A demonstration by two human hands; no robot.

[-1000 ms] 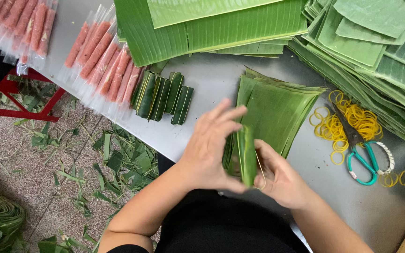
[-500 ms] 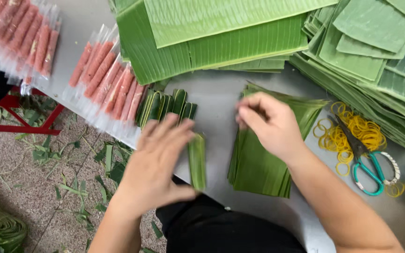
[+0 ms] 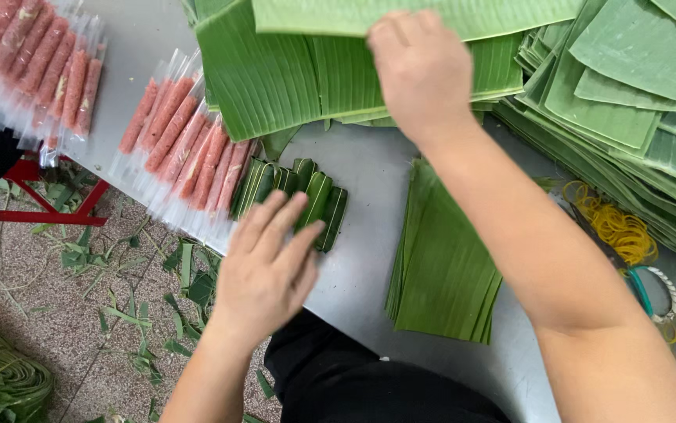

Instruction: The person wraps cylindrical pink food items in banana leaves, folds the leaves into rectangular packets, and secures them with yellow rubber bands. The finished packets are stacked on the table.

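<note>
My left hand (image 3: 263,262) hovers flat and empty, fingers apart, over the near end of a row of several leaf-wrapped green rolls (image 3: 306,192) lying on the metal table (image 3: 369,258). My right hand (image 3: 420,66) reaches to the far side and rests palm down on a stack of large banana leaves (image 3: 275,74); whether its fingers pinch a leaf is hidden. Between my arms lies a pile of narrow cut leaf pieces (image 3: 443,262).
Pink sausages in clear plastic sleeves (image 3: 185,145) lie left of the rolls, with more (image 3: 36,59) at the far left. More leaf stacks (image 3: 635,102) fill the right. Yellow rubber bands (image 3: 620,227) and green-handled scissors (image 3: 651,286) lie right. Leaf scraps litter the floor (image 3: 64,313).
My left hand set the newly wrapped roll down at the end of the row and let go. My right hand left the cut leaf pile and reached up onto the large leaves.
</note>
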